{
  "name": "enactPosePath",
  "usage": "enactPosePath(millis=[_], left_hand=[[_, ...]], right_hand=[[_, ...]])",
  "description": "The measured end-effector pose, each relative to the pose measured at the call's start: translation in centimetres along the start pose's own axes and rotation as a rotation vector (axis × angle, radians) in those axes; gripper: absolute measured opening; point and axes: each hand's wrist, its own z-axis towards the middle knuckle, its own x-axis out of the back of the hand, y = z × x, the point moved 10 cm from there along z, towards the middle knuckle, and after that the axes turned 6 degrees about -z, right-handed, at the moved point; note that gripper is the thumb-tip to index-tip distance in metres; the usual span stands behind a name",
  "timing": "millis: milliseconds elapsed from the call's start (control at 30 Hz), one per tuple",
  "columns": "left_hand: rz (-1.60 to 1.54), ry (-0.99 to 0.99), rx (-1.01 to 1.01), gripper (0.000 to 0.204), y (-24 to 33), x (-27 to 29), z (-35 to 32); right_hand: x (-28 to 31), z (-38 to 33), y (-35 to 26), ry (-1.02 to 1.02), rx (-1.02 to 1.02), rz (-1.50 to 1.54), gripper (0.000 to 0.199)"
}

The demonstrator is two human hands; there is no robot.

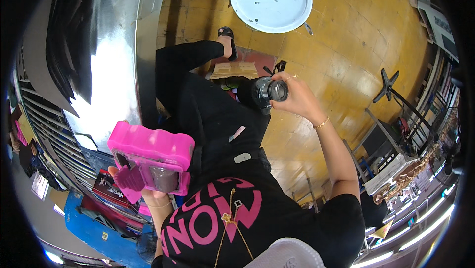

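Note:
At the lower left my left hand (155, 198) is closed around a bright pink plastic box (151, 146). The box has a wavy edge, a small flap standing out at its side and a window with something grey-brown behind it. Most of that hand's fingers are hidden behind the box. My right hand (296, 97) reaches out over the floor beside my thigh, its fingers wrapped around a dark see-through bottle (263, 92). The bottle's round end faces up toward me; what is inside it cannot be made out.
Left of me runs a shiny metal table (116, 75) with dark sheets on it. A round white lid-like disc (270, 0) lies ahead on the yellow tiled floor. A cardboard box (233, 70) sits near my foot. On the right stand a black-legged stand (388, 87) and metal racks.

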Motion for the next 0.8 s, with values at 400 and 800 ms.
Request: enactPosePath(millis=[400,800], left_hand=[[-0.012,0.019,-0.108,0.069,1.2,0.3,-0.7],[-0.034,0.026,-0.152,0.067,1.0,1.4,-1.1]], right_hand=[[-12.3,1.2,8.1,0.017,-0.369,-0.029,0.068],[-21.7,8.1,6.0,-0.156,-0.184,-0.623,0.068]])
